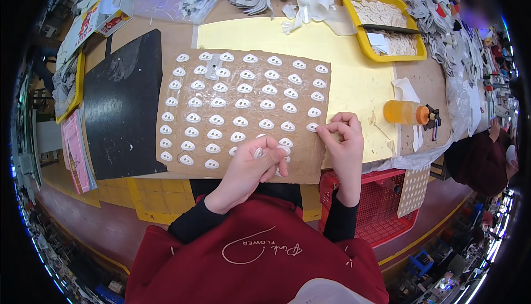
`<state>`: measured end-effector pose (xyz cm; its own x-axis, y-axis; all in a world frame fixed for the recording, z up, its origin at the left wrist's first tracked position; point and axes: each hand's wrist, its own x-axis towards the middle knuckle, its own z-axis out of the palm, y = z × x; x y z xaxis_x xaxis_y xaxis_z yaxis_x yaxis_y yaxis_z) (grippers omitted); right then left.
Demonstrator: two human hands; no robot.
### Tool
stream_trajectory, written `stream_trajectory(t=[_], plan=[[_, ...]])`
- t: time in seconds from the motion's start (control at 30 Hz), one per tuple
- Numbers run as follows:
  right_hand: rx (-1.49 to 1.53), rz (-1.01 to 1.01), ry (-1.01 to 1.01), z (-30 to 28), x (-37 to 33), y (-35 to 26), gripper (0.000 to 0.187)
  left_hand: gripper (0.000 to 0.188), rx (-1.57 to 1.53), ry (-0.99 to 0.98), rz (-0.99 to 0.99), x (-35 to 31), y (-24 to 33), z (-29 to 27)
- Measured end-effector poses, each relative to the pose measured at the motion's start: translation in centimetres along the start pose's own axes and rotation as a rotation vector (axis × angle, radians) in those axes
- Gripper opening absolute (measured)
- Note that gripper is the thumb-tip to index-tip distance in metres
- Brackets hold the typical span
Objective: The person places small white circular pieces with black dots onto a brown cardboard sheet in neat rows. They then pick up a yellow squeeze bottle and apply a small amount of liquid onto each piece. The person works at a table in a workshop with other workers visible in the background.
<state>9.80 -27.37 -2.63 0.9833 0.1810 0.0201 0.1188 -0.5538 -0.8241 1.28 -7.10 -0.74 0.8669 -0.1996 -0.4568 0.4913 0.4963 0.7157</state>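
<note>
A brown cardboard sheet (254,91) lies before me with small white rounded-triangle pieces (242,103) set out in rows, each with two dark dots like a pig's snout. My left hand (251,166) is curled over the sheet's near edge, with several of these white pieces (258,153) held in its fingers. At the sheet's right edge my right hand (345,138) has its thumb and forefinger pinched on one white piece (312,127) at the end of a row. The left hand covers some pieces in the nearest rows.
Left of the sheet lies a black board (124,105). A yellow tray (381,58) of white pieces stands at the far right, with an orange-filled bottle (404,113) nearer. A red crate (381,210) sits below the table edge. Another person (478,160) is at the right.
</note>
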Motion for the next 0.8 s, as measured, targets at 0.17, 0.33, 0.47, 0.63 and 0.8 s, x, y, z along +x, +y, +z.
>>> stream_trajectory(t=[0.17, 0.33, 0.47, 0.63, 0.8], plan=[[0.281, 0.179, -0.072, -0.7, 0.0, -0.1, 0.011, 0.013, -0.040, 0.046, -0.010, -0.2, 0.3, 0.6], [0.130, -0.016, -0.029, 0.1, 0.0, 0.4, 0.010, 0.012, -0.024, 0.054, -0.015, 0.0, 0.4, 1.0], [-0.045, -0.046, 0.045, 0.4, -0.1, 0.6, 0.012, 0.011, 0.009, 0.030, -0.008, 0.0, 0.1, 0.9], [-0.030, 0.050, 0.090, 0.3, 0.0, -0.4, 0.014, 0.011, 0.026, 0.057, -0.004, 0.1, -0.1, 1.1], [0.335, 0.099, -0.098, -1.4, -1.5, -2.4, 0.011, 0.009, 0.165, 0.119, 0.052, 0.0, -0.1, 1.4]])
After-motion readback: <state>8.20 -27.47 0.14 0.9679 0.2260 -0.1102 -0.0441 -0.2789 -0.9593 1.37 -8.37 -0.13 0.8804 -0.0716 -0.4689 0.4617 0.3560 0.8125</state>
